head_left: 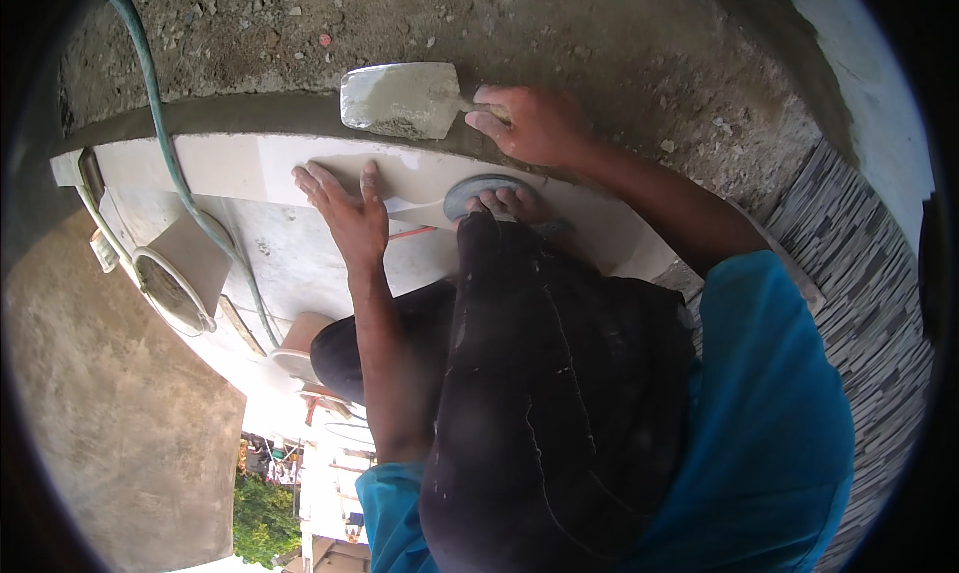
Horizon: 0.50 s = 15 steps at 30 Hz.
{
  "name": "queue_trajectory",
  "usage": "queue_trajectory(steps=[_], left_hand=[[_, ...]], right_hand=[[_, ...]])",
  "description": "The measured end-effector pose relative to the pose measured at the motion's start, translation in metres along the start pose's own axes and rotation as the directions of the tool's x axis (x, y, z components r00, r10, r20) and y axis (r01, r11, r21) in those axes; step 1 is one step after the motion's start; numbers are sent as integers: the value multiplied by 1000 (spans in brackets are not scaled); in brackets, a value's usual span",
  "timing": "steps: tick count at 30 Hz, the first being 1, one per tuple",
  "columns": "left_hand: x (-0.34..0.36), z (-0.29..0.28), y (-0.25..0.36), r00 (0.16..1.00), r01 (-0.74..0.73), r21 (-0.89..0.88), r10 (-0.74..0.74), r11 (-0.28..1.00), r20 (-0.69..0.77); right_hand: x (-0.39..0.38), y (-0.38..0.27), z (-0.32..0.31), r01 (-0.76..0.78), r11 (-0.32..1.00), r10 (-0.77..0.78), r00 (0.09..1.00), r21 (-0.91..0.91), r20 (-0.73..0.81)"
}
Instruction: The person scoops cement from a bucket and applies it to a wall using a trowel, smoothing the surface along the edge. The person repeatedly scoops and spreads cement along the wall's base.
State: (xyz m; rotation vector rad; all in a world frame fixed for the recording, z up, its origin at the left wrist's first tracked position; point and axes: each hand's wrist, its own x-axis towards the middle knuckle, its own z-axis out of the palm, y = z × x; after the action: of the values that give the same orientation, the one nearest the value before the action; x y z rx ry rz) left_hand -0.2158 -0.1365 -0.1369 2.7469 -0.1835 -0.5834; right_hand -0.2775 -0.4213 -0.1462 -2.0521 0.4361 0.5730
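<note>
My right hand is closed round the handle of a trowel. The trowel's wide, pale blade is smeared with grey mortar and lies over the joint between the rough ground and a row of pale tiles. My left hand rests on the tiles to the left of my foot, its dusty fingers spread and holding nothing. On the tile strip, between my two hands, is my foot in a grey sandal. Wet-looking grey mortar runs along the far edge of the tiles.
A green hose crosses the tiles at the left. Nearby, a bucket lies on its side, with another pale container closer to me. Beyond the tiles is rough ground with loose stones. Striped stone cladding stands at the right.
</note>
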Motion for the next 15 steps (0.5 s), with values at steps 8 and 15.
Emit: queue_trajectory(steps=[8,15], left_hand=[[-14,40,47,989,-148,88,147,985,15],[-16,70,85,979,-189,219,201,957,-31]], right_hand=[[44,46,36,-82,985,83,997,-155,1],[27,30,19,-85,981,103,989,-174,102]])
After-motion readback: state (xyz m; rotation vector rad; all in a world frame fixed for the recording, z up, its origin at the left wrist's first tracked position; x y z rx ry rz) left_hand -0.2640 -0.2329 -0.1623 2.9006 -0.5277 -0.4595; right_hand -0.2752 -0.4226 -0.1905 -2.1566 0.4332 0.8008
